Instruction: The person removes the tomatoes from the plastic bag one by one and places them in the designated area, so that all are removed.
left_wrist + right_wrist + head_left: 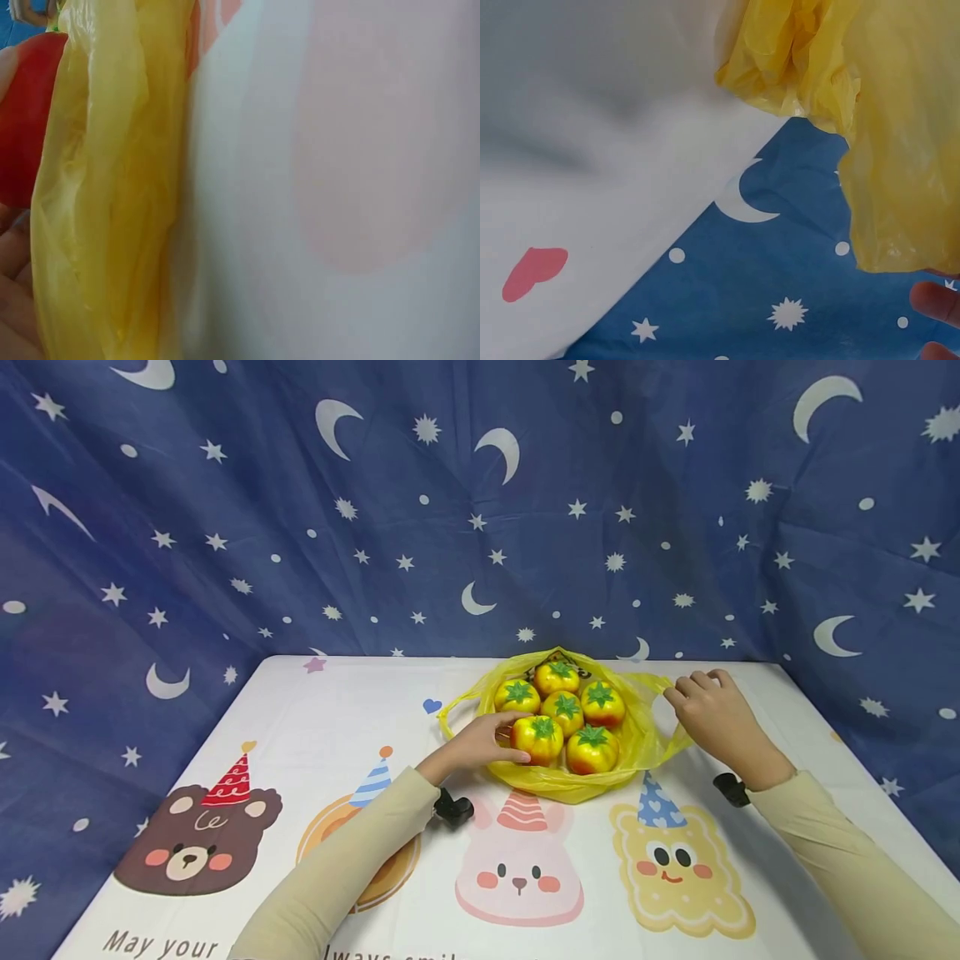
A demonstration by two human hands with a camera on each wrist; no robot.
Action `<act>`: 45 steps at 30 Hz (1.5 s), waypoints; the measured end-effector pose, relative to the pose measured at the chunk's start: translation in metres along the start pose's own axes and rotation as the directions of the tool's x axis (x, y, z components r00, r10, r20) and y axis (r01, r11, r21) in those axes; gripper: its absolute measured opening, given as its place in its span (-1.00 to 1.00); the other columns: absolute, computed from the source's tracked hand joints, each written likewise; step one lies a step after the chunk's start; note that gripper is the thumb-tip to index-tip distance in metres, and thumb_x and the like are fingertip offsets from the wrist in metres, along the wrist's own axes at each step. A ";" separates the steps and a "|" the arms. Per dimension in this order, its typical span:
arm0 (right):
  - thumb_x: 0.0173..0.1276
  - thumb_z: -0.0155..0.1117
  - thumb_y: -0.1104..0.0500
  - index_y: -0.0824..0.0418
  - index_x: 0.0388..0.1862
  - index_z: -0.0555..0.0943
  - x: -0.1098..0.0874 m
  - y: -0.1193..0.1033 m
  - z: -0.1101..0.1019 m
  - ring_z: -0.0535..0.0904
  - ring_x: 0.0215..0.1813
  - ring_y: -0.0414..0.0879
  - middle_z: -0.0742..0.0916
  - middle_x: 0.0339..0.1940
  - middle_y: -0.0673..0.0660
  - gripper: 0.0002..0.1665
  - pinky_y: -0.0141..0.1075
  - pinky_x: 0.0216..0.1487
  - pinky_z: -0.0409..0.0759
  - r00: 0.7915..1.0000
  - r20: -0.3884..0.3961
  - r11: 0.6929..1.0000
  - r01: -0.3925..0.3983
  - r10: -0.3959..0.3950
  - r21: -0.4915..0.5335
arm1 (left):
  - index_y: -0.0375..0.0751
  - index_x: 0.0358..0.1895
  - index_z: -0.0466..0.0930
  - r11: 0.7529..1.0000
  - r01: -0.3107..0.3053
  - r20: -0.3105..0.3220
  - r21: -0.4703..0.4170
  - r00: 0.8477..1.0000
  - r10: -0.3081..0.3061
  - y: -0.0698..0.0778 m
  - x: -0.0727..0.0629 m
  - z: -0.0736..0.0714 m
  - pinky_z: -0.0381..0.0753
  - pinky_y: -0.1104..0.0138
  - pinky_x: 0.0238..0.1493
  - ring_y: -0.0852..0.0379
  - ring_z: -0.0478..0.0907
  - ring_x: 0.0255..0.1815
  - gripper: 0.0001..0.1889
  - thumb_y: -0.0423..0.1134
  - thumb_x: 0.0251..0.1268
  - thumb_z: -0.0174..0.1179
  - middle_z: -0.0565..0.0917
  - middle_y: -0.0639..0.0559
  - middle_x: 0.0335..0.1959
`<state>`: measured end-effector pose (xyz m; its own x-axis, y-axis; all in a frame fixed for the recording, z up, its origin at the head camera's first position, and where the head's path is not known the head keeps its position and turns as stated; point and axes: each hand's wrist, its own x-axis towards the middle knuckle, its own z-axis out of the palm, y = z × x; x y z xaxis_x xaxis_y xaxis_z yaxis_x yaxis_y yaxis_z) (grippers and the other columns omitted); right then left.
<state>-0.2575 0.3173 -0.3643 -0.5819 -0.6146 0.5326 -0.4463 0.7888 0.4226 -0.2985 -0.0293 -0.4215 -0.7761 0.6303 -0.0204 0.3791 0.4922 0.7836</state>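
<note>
A yellow plastic bag [577,787] lies spread on the table with its mouth wide. Several yellow-and-red tomatoes [592,750] with green star-shaped tops sit in it. At the bag's near left, my left hand [476,742] grips one tomato [536,740], thumb and fingers around its left side. That tomato's red underside [30,120] shows at the left wrist view's edge, beside the bag's yellow wall [112,187]. My right hand [714,714] pinches the bag's right handle and holds it off the table. In the right wrist view, the stretched plastic [900,150] hides most of the fingers [937,304].
A white tablecloth [360,693] with printed cartoon figures covers the table. Behind it hangs a blue curtain [405,602] with moons and stars. Black wrist mounts [453,808] stick out beneath both wrists.
</note>
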 end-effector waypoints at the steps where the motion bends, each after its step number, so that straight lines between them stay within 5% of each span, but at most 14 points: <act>1: -0.19 0.45 0.45 0.36 -0.45 0.58 -0.001 0.000 0.000 0.55 -0.36 0.17 0.66 -0.47 0.28 -0.72 0.05 -0.21 0.52 1.000 0.004 1.000 -0.003 0.003 0.001 | -0.11 0.35 0.31 1.000 -0.001 -0.004 -0.008 1.000 0.001 -0.001 0.000 0.000 0.43 0.19 0.29 0.01 0.43 0.26 -0.27 -0.06 0.08 0.36 0.48 -0.09 0.26; 10: -0.18 0.42 0.46 0.35 -0.46 0.58 -0.003 0.001 0.000 0.55 -0.36 0.17 0.66 -0.48 0.27 -0.75 0.06 -0.22 0.52 1.000 -0.007 1.000 -0.005 0.005 0.014 | -0.16 0.35 0.27 0.991 0.013 -0.016 -0.133 1.000 -0.015 -0.002 0.000 0.000 0.39 0.17 0.34 -0.05 0.29 0.40 -0.30 -0.14 0.12 0.34 0.39 -0.13 0.35; 19: -0.18 0.41 0.47 0.36 -0.47 0.58 -0.002 0.000 -0.001 0.55 -0.37 0.17 0.67 -0.48 0.27 -0.77 0.05 -0.23 0.51 1.000 -0.012 1.000 -0.006 0.006 0.017 | -0.24 0.28 0.36 0.979 -0.030 -0.054 -0.203 0.998 0.019 -0.002 -0.002 -0.003 0.57 0.33 0.12 -0.06 0.54 0.14 -0.35 -0.25 0.07 0.37 0.51 -0.20 0.11; 30: -0.17 0.40 0.46 0.36 -0.46 0.58 0.000 0.001 0.000 0.55 -0.38 0.17 0.67 -0.49 0.28 -0.77 0.06 -0.23 0.51 1.000 -0.026 1.000 0.002 -0.002 0.026 | -0.31 0.27 0.37 0.976 -0.116 -0.117 -0.185 0.989 0.095 0.001 -0.012 -0.019 0.51 0.24 0.22 -0.09 0.49 0.20 -0.36 -0.28 0.08 0.35 0.49 -0.22 0.22; 45: -0.17 0.43 0.45 0.36 -0.45 0.58 -0.002 0.001 -0.002 0.56 -0.36 0.17 0.67 -0.47 0.28 -0.75 0.07 -0.20 0.53 1.000 -0.005 1.000 -0.009 0.009 0.022 | -0.33 0.26 0.38 0.969 -0.142 -0.167 -0.202 0.980 0.109 0.003 -0.030 -0.045 0.50 0.18 0.23 -0.15 0.48 0.17 -0.40 -0.32 0.11 0.32 0.41 -0.24 0.26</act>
<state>-0.2554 0.3196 -0.3634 -0.5828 -0.6072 0.5401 -0.4559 0.7945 0.4012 -0.2972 -0.0737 -0.3910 -0.8037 0.5706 0.1690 0.3759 0.2666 0.8875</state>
